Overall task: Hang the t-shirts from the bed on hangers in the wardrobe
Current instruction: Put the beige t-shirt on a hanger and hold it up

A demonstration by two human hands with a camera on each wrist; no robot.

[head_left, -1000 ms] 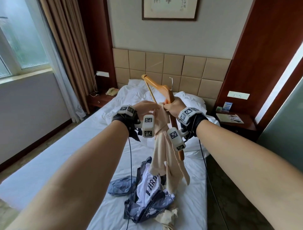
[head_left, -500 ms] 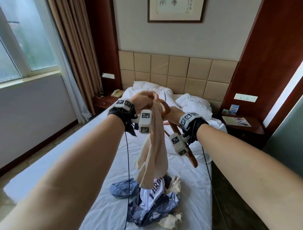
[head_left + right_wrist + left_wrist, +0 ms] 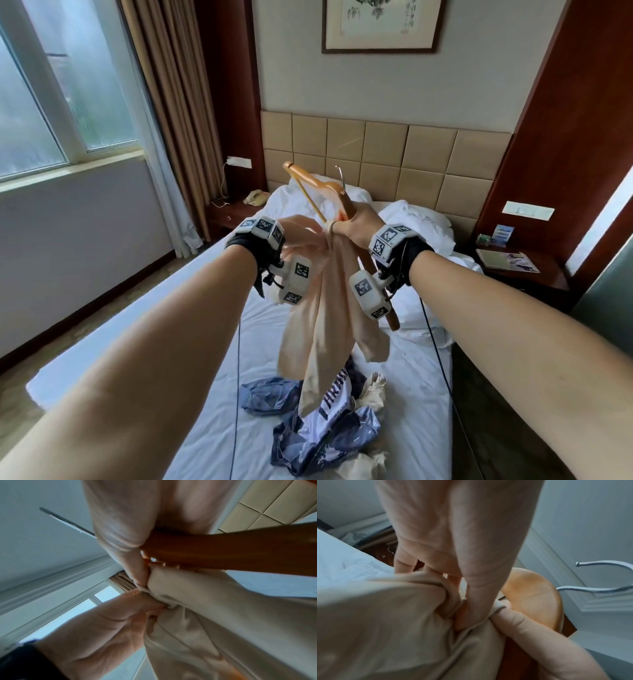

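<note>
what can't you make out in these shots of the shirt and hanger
- Wardrobe: in no view.
- Hanger, lower arm: head view, hidden behind the right hand and its wrist camera.
- Beige t-shirt neck opening: both wrist views, bunched and blurred; whether the hanger is inside it cannot be told.
- Print on the white and blue shirt: head view, partly covered by the beige t-shirt.
- Left hand fingertips: head view, blurred.

I see a padded tan headboard (image 3: 383, 150) under a framed picture (image 3: 380, 25) — brown curtains (image 3: 171, 102) beside a daylit window (image 3: 51, 96), wooden nightstand (image 3: 527, 270) right.
</note>
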